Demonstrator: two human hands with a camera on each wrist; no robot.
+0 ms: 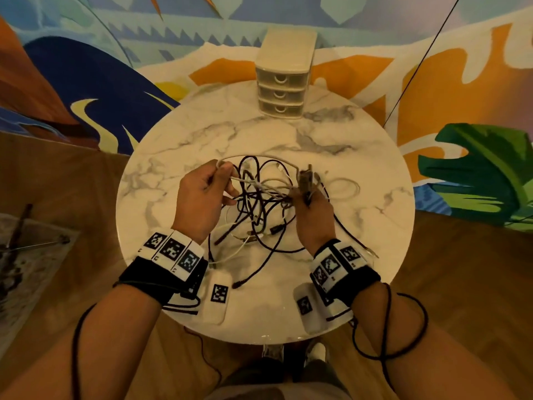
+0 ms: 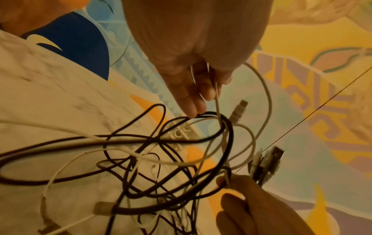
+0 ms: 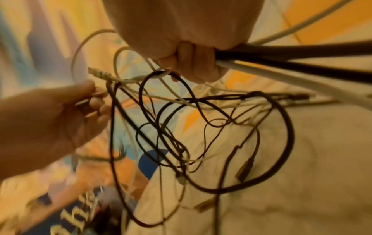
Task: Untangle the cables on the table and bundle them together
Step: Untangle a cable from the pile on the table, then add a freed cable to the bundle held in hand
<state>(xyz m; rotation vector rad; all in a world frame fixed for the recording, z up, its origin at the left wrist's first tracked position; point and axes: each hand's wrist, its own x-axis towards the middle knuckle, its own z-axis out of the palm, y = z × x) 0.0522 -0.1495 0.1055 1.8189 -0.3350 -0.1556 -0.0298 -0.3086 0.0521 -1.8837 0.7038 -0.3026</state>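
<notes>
A tangle of black and white cables (image 1: 259, 209) hangs between my two hands above the round marble table (image 1: 202, 134), and its lower loops and plugs lie on the tabletop. My left hand (image 1: 222, 174) pinches a white cable (image 1: 259, 156) that arcs across to the right. In the left wrist view the white cable (image 2: 217, 101) runs down between the fingers of my left hand (image 2: 201, 95). My right hand (image 1: 305, 197) grips a bunch of cable ends, with USB plugs (image 1: 307, 176) sticking up from the fist. In the right wrist view my right hand (image 3: 191, 63) clasps black and white strands.
A small cream three-drawer unit (image 1: 284, 90) stands at the table's far edge. One white loop (image 1: 346, 187) lies on the table to the right of the tangle. A thin dark cord (image 1: 418, 62) slants up past the table's right side. Wooden floor surrounds the table.
</notes>
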